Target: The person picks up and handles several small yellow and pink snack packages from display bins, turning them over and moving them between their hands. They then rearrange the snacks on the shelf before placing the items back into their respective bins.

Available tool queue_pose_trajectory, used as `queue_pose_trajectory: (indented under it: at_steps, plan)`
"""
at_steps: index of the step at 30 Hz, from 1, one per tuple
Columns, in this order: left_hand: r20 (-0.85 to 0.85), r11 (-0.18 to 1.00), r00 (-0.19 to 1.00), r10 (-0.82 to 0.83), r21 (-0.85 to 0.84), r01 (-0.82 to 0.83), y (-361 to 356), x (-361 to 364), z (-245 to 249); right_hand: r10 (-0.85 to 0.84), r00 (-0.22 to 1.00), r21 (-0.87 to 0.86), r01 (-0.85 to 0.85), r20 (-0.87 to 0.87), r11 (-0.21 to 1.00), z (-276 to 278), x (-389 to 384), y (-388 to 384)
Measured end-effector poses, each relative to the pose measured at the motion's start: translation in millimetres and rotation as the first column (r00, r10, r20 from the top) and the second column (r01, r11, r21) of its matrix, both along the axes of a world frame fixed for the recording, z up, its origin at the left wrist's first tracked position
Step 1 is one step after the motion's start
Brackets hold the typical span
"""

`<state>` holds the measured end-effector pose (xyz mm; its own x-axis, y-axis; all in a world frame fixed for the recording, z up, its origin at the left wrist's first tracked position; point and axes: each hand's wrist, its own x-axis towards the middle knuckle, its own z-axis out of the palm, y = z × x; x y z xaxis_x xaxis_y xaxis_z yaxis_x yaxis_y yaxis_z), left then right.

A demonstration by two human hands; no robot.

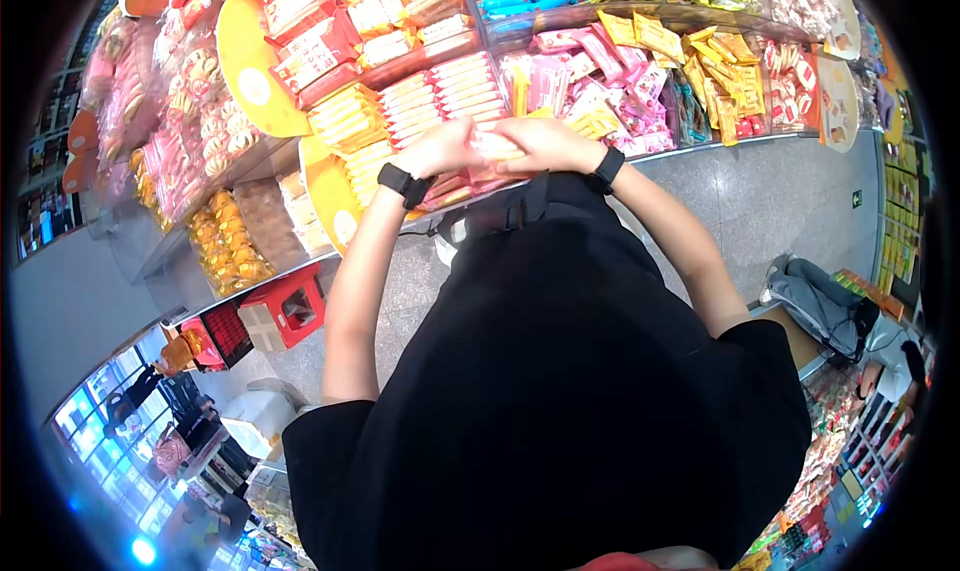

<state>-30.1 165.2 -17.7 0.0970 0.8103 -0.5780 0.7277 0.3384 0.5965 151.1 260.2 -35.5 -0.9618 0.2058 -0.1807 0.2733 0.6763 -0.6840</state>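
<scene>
Both hands meet over the front row of the snack display. My left hand, with a black band on its wrist, comes in from the left, its fingers curled against pale pink wrapped snacks. From the right my right hand, also with a black wristband, closes on the same snacks. Which hand bears them is hard to tell. Behind the hands stand stacked red-and-white packets. Yellow packets are beside my left hand, and loose pink packets lie beyond my right hand.
Clear dividers and yellow rounded panels separate the snack compartments. A red crate stands on the grey floor at the left. A person in grey is low at the right, near another snack display. The display's front edge runs just before my body.
</scene>
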Motion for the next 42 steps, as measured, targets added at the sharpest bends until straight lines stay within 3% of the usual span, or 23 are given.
queue_pose_trajectory:
  at_steps: [6,9,12,14,16,18,20,24,26,28,30,33,34,38,42]
  plan:
    - [0.030,0.990,0.989,-0.141,-0.002,0.142,-7.0,18.2,-26.0,0.137,0.986,0.046,-0.133,-0.099,0.990,-38.7,-5.7,-10.8]
    - [-0.265,0.979,0.943,-0.201,-0.023,0.202,-11.1,32.5,-43.6,0.139,0.987,0.059,-0.134,-0.082,0.989,-44.2,-7.7,-14.1]
    - [-0.370,0.973,0.900,-0.230,-0.112,0.202,-14.5,36.1,-43.7,0.119,0.985,0.035,-0.116,-0.122,0.993,-33.2,-3.4,-11.9]
    - [-0.451,0.964,0.853,-0.262,-0.080,0.254,-17.9,34.7,-53.7,0.068,0.997,-0.042,-0.067,0.025,0.997,-22.7,2.4,-5.2]
    - [-0.548,0.961,0.804,-0.230,-0.001,0.275,-21.9,36.3,-57.4,0.093,0.989,0.016,-0.096,0.116,0.995,-22.4,3.3,-1.7]
    - [-0.547,0.964,0.814,-0.195,0.045,0.261,-23.7,39.2,-52.3,0.114,0.972,0.069,-0.130,0.205,0.989,-29.7,0.7,-4.4]
    - [-0.518,0.965,0.823,-0.235,-0.023,0.261,-21.7,43.8,-44.0,0.083,0.996,0.052,-0.084,0.014,0.995,-39.8,-1.2,-12.0]
    - [-0.535,0.959,0.824,-0.186,0.082,0.270,-27.0,41.2,-51.0,0.084,0.995,-0.078,-0.080,0.054,0.994,-37.9,-7.9,-9.6]
    - [-0.549,0.938,0.818,-0.174,0.159,0.307,-30.8,33.5,-71.9,0.093,0.995,-0.059,-0.090,0.047,0.994,-45.0,-8.9,-10.5]
    - [-0.487,0.959,0.871,-0.061,0.214,0.187,-32.1,35.1,-81.6,0.025,0.992,-0.056,-0.032,-0.126,0.998,-83.0,-8.9,-18.5]
    - [-0.469,0.949,0.881,-0.058,0.247,0.194,-29.9,41.8,-55.6,-0.003,0.987,-0.064,-0.007,-0.163,0.998,-81.5,-10.7,-19.6]
    - [-0.450,0.956,0.879,-0.157,0.155,0.250,-24.2,41.4,-61.9,0.104,0.989,0.067,-0.111,0.105,0.992,-53.7,-9.1,-13.9]
    - [-0.468,0.949,0.874,-0.129,0.198,0.246,-24.9,44.2,-63.6,0.140,0.978,0.068,-0.152,0.154,0.986,-38.9,-10.2,-11.7]
    - [-0.475,0.925,0.863,-0.174,0.221,0.308,-22.9,49.2,-76.2,0.209,0.940,0.134,-0.252,0.269,0.959,-44.5,-9.6,-6.2]
    - [-0.346,0.939,0.924,-0.160,0.234,0.251,-18.1,48.2,-65.1,0.184,0.964,0.171,-0.218,0.193,0.961,-43.7,-8.5,-7.4]
